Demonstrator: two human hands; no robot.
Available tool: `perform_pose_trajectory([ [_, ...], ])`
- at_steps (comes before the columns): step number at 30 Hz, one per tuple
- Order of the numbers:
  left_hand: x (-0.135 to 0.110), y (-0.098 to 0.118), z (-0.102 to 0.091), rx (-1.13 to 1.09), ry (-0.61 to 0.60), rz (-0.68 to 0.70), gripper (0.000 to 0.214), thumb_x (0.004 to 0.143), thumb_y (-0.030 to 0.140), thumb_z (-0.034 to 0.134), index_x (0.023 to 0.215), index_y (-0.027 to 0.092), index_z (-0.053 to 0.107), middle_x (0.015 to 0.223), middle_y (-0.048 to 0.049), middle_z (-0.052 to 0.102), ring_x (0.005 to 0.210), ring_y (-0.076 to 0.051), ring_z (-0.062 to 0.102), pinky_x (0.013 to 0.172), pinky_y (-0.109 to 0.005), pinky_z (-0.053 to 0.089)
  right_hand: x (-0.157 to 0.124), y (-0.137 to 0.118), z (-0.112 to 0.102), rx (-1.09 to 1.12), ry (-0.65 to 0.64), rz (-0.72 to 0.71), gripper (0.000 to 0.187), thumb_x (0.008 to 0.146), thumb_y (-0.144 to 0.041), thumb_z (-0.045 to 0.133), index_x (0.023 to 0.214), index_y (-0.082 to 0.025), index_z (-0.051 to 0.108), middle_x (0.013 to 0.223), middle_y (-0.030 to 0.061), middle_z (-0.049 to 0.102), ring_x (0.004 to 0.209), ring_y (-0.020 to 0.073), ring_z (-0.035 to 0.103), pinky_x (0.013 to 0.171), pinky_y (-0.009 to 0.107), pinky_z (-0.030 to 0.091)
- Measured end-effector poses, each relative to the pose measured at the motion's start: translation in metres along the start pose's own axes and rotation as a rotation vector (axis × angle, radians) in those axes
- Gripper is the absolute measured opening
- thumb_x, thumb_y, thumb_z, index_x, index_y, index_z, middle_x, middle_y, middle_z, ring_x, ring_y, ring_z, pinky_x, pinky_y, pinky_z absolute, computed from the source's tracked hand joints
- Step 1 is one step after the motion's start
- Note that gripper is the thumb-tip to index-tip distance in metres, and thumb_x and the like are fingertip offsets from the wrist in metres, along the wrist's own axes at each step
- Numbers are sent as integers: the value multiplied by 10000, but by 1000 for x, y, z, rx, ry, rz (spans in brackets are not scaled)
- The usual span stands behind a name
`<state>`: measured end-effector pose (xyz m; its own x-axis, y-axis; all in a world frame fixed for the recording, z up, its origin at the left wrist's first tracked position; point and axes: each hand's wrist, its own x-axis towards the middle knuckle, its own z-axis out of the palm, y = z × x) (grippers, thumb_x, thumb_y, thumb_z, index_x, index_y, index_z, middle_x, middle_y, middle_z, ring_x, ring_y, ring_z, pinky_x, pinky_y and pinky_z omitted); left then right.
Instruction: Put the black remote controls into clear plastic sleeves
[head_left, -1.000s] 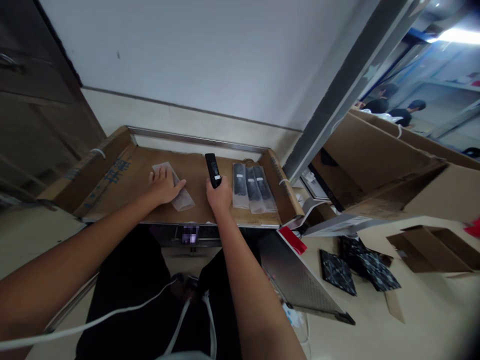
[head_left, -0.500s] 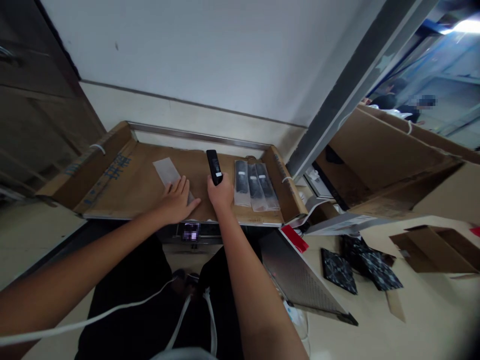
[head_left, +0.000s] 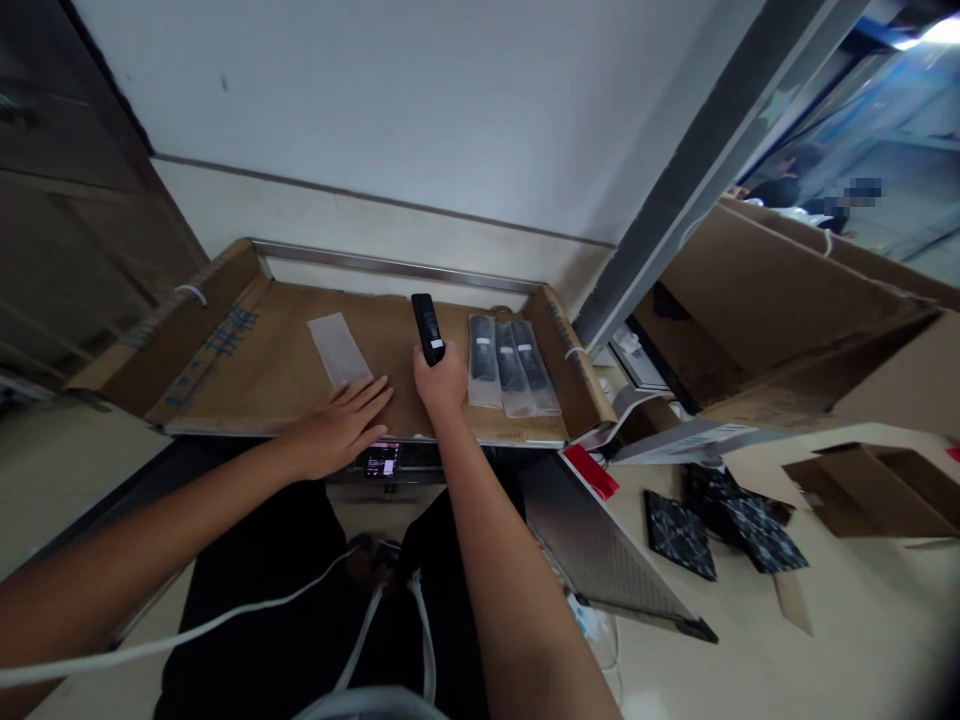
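Observation:
My right hand (head_left: pixel 441 380) is closed around the lower end of a slim black remote control (head_left: pixel 427 328), which stands out above the cardboard-lined work tray (head_left: pixel 255 370). My left hand (head_left: pixel 341 428) lies flat with its fingers spread at the tray's front edge. Its fingertips are just below an empty clear plastic sleeve (head_left: pixel 339 348), which lies free on the cardboard. Right of the held remote lie three bagged remotes (head_left: pixel 512 365) side by side.
A metal rail runs along the tray's back, under a white wall. A small lit screen (head_left: pixel 382 462) sits below the tray's front edge. To the right are large cardboard boxes (head_left: pixel 787 310), a perforated metal panel (head_left: pixel 600 550) and dark patterned packets (head_left: pixel 716 525) on the floor.
My left hand has slid back off the plastic sleeve toward the tray's front edge, leaving the sleeve uncovered. My right hand keeps the remote in about the same place.

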<state>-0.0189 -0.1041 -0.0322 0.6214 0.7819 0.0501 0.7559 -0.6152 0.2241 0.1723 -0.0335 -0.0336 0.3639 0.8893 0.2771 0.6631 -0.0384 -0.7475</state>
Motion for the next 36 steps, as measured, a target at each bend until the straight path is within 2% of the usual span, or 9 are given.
perform_pose_trajectory([
  [3, -17, -23, -10, -1, -27, 38, 599, 1020, 484, 256, 1568, 243, 253, 1633, -41, 223, 1518, -254, 171, 1233, -482, 161, 0, -1, -1, -7, -8, 8, 359, 873, -484, 596, 1090, -197, 605, 983, 94, 688, 881, 244, 653, 793, 347, 491],
  [6, -35, -53, -23, 24, -6, 45, 560, 1011, 479, 293, 1522, 265, 369, 1606, -23, 312, 1505, -245, 222, 1235, -474, 168, 0, -1, -1, -20, -19, 18, 363, 873, -492, 589, 1086, -199, 605, 982, 96, 689, 876, 247, 650, 787, 353, 491],
  [9, -49, -75, -36, 84, 98, -65, 533, 981, 522, 339, 1381, 248, 561, 1503, -57, 488, 1444, -277, 353, 1216, -487, 223, 0, -1, -1, -30, -24, 11, 363, 877, -504, 575, 1074, -200, 608, 961, 94, 688, 870, 248, 649, 776, 350, 490],
  [11, -50, -80, -42, 105, 172, -155, 540, 965, 548, 346, 1326, 238, 600, 1451, -77, 540, 1396, -294, 418, 1191, -490, 279, 0, -1, -1, -32, -31, 11, 370, 872, -512, 579, 1072, -203, 610, 953, 93, 690, 867, 249, 649, 768, 347, 490],
  [17, -7, -75, -31, 127, 165, -230, 609, 963, 565, 309, 1388, 194, 540, 1578, -113, 353, 1468, -319, 286, 1200, -516, 231, 0, -2, -3, -31, -33, 20, 378, 866, -494, 594, 1103, -200, 614, 983, 102, 696, 888, 249, 650, 781, 345, 488],
  [23, 30, -91, -15, 80, 77, -526, 790, 949, 619, 221, 1554, 112, 270, 1627, -182, 205, 1503, -369, 164, 1185, -604, 162, -1, -2, -4, -17, -34, 15, 357, 863, -481, 600, 1077, -196, 621, 943, 98, 691, 862, 248, 649, 780, 354, 487],
  [32, 60, -117, -28, 92, 240, -900, 823, 901, 607, 319, 1475, 21, 379, 1606, -274, 180, 1500, -416, 121, 1176, -646, 100, 1, -2, -2, -19, -26, 25, 357, 852, -487, 620, 1072, -206, 627, 931, 90, 693, 832, 245, 649, 757, 352, 493],
  [34, 67, -111, -29, 119, 275, -861, 774, 893, 545, 376, 1442, 2, 418, 1610, -273, 165, 1504, -415, 97, 1186, -635, 73, 1, -2, -2, -27, -39, 34, 357, 853, -493, 616, 1068, -208, 629, 939, 92, 694, 836, 252, 651, 755, 358, 496],
  [36, 72, -101, -25, 158, 299, -723, 713, 891, 490, 404, 1411, 4, 457, 1617, -255, 160, 1509, -392, 102, 1203, -593, 79, 1, -3, -3, -35, -44, 42, 367, 852, -495, 614, 1077, -205, 629, 949, 98, 695, 843, 261, 654, 758, 367, 497],
])
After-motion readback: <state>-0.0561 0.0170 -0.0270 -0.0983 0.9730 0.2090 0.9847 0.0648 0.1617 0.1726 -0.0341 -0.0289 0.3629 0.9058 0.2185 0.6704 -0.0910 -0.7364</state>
